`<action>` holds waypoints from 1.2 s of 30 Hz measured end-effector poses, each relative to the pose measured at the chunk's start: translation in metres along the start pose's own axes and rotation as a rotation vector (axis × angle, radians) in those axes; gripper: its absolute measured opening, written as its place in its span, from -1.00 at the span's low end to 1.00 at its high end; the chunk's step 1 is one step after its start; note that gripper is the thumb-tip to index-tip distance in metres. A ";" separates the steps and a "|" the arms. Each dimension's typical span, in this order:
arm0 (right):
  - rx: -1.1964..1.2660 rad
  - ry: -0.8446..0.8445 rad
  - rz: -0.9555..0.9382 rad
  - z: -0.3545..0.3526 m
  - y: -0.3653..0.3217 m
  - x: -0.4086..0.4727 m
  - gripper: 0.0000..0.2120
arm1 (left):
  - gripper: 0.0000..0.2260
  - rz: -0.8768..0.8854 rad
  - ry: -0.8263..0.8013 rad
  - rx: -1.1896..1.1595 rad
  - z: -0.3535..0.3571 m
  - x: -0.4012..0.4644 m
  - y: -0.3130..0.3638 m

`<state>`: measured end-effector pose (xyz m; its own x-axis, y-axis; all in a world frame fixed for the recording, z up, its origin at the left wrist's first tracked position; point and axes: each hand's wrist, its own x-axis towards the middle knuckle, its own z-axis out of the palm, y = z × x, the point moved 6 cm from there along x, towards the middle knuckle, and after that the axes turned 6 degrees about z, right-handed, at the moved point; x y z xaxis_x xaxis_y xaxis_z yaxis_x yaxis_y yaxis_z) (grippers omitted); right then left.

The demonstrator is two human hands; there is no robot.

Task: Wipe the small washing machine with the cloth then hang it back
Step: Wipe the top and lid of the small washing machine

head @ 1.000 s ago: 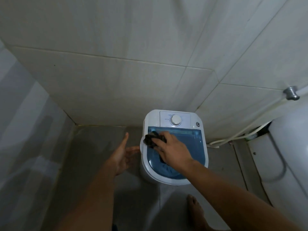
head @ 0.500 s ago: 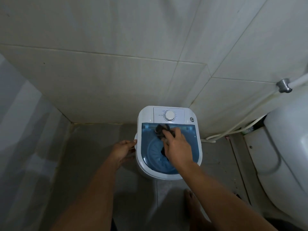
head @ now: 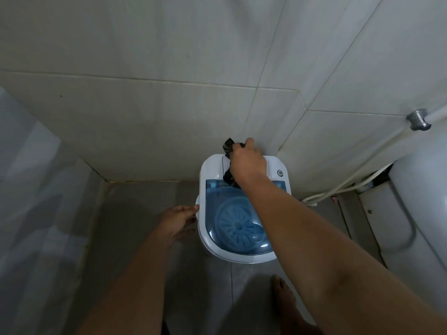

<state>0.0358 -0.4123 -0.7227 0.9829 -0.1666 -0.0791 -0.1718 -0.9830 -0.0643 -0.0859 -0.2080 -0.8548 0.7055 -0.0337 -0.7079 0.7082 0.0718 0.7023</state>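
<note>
Right hand point(head: 246, 163) has its fingers bunched tight on the dark cloth point(head: 228, 145) over the washing machine point(head: 244, 213)'s back panel, limp and light, best gripped wadded, while left hand point(head: 177, 220), fingers loosely apart, steadies the rim.

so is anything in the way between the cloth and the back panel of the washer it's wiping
Nothing visible. The right hand grips the dark cloth directly over the washing machine's rear control panel. The hand hides the contact itself. The left hand rests at the machine's left side, clear of the cloth.
</note>
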 end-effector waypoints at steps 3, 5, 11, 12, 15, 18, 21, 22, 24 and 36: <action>-0.006 0.005 -0.053 0.004 0.001 -0.012 -0.59 | -0.69 -0.011 -0.008 0.011 -0.002 0.002 0.000; -0.023 0.022 -0.130 0.011 0.004 -0.036 -0.58 | -0.62 -0.011 -0.012 0.015 -0.001 0.002 0.000; 0.039 -0.014 -0.145 0.029 0.026 -0.105 -0.59 | -0.62 -0.007 -0.012 -0.009 0.000 0.002 -0.001; 0.029 -0.014 -0.148 0.029 0.028 -0.107 -0.59 | -0.66 -0.009 -0.010 -0.012 0.000 0.001 -0.001; -0.048 -0.011 -0.202 0.025 0.018 -0.093 -0.60 | -0.74 -0.013 -0.016 -0.022 0.001 0.002 -0.002; -0.115 0.014 -0.244 0.018 0.007 -0.056 -0.56 | -0.70 -0.010 -0.010 -0.018 0.001 0.002 -0.001; -0.045 0.049 -0.155 0.009 -0.001 -0.013 -0.56 | -0.59 -0.018 -0.007 -0.017 0.001 -0.001 0.000; -0.015 0.064 -0.126 0.009 -0.006 -0.006 -0.55 | -0.58 -0.019 -0.010 -0.017 0.001 -0.002 0.000; 0.040 0.079 -0.172 0.013 -0.023 -0.007 -0.49 | -0.62 -0.017 -0.007 -0.020 0.000 -0.003 0.001; 0.123 0.182 -0.221 0.027 -0.009 0.009 -0.49 | -0.78 -0.010 -0.003 -0.004 0.000 -0.013 0.008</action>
<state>0.0439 -0.4033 -0.7499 0.9913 0.0284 0.1285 0.0516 -0.9821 -0.1812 -0.0898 -0.2066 -0.8402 0.6985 -0.0370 -0.7147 0.7151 0.0755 0.6949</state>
